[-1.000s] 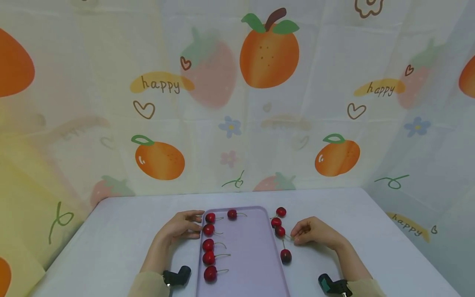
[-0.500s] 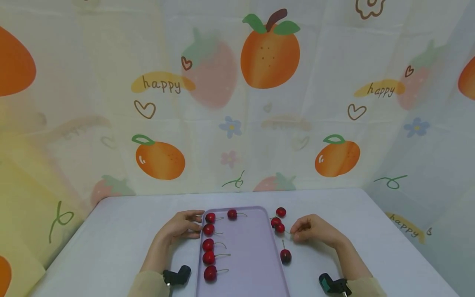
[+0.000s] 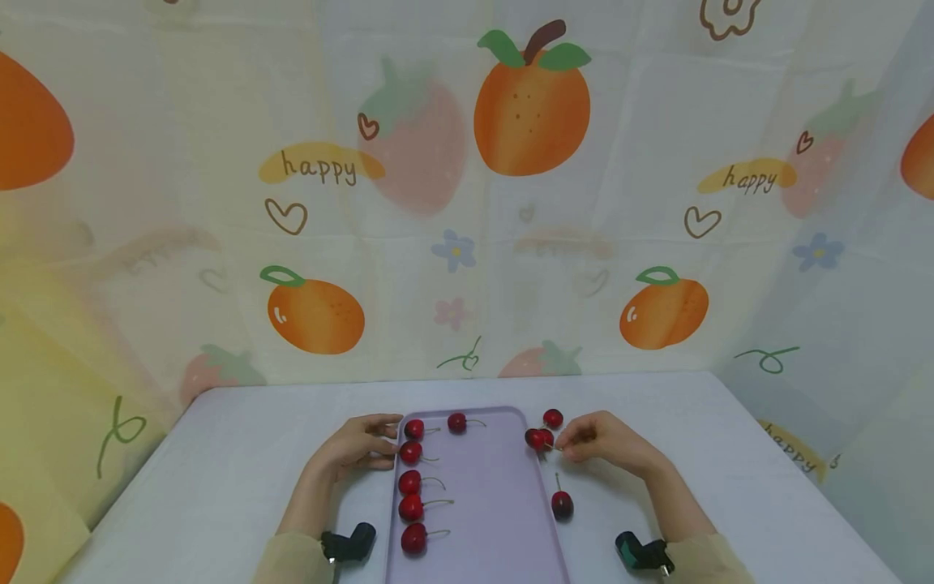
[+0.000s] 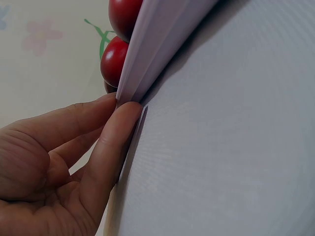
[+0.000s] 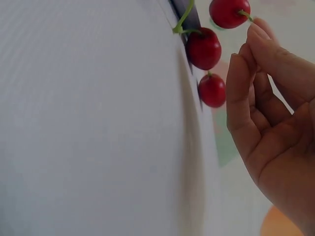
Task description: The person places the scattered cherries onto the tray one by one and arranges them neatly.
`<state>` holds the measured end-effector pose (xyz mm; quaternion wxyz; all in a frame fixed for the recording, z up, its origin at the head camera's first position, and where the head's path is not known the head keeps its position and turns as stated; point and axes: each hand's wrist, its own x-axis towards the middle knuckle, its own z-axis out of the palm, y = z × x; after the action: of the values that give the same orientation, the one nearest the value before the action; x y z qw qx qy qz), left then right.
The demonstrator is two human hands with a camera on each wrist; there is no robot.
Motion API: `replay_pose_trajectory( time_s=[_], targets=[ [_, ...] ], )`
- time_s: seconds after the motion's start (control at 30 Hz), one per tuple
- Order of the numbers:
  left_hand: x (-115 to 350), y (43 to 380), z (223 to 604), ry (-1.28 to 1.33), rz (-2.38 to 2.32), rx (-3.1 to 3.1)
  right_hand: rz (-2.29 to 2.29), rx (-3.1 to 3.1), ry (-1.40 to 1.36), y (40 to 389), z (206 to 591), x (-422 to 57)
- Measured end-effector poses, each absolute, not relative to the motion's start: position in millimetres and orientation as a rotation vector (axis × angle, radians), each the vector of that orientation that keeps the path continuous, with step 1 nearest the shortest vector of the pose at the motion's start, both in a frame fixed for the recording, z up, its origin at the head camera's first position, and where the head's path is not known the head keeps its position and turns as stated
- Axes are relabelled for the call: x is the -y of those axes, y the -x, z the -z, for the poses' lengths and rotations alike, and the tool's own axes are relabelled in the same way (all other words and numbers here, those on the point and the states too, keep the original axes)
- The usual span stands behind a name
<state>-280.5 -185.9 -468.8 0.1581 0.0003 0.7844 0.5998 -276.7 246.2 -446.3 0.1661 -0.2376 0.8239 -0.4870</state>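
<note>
My right hand (image 3: 601, 438) pinches the stem of a red cherry (image 5: 229, 12) between thumb and fingertip. In the head view this cherry hangs by the lavender tray's (image 3: 474, 503) right rim, overlapping another cherry (image 5: 204, 48). A further cherry (image 3: 552, 418) lies just behind them, and a darker one (image 3: 562, 505) lies nearer, beside the tray. My left hand (image 3: 357, 442) rests its extended fingertips and thumb against the tray's left side; the left wrist view shows them touching the rim (image 4: 152, 44).
Several cherries (image 3: 411, 508) line the tray's left side with stems pointing right. Another cherry (image 3: 456, 422) sits along its far edge. A white table (image 3: 219, 487) bears everything, and a fruit-printed cloth (image 3: 467, 243) hangs behind. Black wrist cameras (image 3: 350, 542) are worn on both wrists.
My right hand has moved left and slightly away from me, carrying the cherry by its stem to the tray's right rim. The left hand and the cherries on the tray stay put.
</note>
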Motion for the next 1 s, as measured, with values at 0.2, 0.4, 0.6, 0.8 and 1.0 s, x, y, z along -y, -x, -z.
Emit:
replay_pose_trajectory(
  time_s=[0.2, 0.4, 0.6, 0.8, 1.0],
  targets=[
    [185.1, 280.8, 467.8, 0.016, -1.708, -2.25, 1.423, -2.33, 0.659, 281.6, 437.8, -228.7],
    [184.9, 279.3, 466.4, 0.01, -1.711, -2.248, 1.416, -2.356, 0.7, 287.3, 429.7, -209.5],
    [184.3, 279.4, 466.0, 0.019, -1.703, -2.257, 1.405, -2.387, 0.688, 291.6, 424.6, -189.5],
    [184.9, 279.4, 466.0, 0.011, -1.695, -2.26, 1.408, -2.383, 0.694, 294.9, 422.9, -173.0],
    [184.2, 280.7, 466.6, 0.027, -1.716, -2.251, 1.409, -2.377, 0.705, 298.9, 423.6, -161.4]
  ],
)
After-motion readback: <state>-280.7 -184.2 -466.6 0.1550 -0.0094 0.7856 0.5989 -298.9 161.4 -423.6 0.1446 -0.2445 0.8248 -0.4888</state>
